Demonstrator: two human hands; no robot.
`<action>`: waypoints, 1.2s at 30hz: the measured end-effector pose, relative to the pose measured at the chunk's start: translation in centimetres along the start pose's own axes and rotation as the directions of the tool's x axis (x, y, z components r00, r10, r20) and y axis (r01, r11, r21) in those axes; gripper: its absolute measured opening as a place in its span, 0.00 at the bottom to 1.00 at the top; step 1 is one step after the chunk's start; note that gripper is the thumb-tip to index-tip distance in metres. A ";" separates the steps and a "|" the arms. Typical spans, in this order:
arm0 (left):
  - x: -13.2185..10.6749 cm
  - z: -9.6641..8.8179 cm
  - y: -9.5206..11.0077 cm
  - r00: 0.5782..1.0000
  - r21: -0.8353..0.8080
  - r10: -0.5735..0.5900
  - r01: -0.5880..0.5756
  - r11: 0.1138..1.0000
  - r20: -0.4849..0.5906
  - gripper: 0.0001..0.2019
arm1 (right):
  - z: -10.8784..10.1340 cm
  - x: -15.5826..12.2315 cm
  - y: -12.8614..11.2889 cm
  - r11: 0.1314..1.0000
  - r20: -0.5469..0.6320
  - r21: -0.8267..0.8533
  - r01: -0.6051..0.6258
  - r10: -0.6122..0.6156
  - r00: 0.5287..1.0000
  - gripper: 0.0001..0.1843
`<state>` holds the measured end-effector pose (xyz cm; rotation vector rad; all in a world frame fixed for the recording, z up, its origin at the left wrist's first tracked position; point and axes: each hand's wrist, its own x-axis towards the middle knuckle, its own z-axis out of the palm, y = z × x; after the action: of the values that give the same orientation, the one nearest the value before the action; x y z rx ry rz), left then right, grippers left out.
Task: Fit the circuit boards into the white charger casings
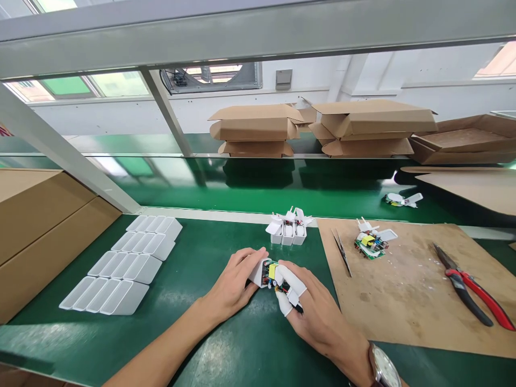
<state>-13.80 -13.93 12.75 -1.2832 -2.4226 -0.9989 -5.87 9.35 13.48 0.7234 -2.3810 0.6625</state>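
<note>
Head view, from my end: circuit board [273, 270] is low-centre over the green bench [201, 344], its end at the white casing [256, 274] — looks like the seating step, can't tell how deep. Left hand [236, 279] pinches the casing; right hand [320, 306] grips the board through white finger cots [293, 280]. I'd say next move calls for a straight push, loose parts clear of the rim. Forearms angle inward from below — hands nearly meeting.
</note>
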 end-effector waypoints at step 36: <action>0.2 -0.3 -0.2 0.998 -0.139 -0.014 0.022 0.990 0.061 0.40 | -1.1 1.2 0.1 0.998 -0.005 0.067 -0.015 0.015 1.000 0.35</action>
<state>-14.09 -14.08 12.95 -1.3571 -2.4505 -1.1704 -6.34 9.66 14.98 0.7314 -2.3714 0.7523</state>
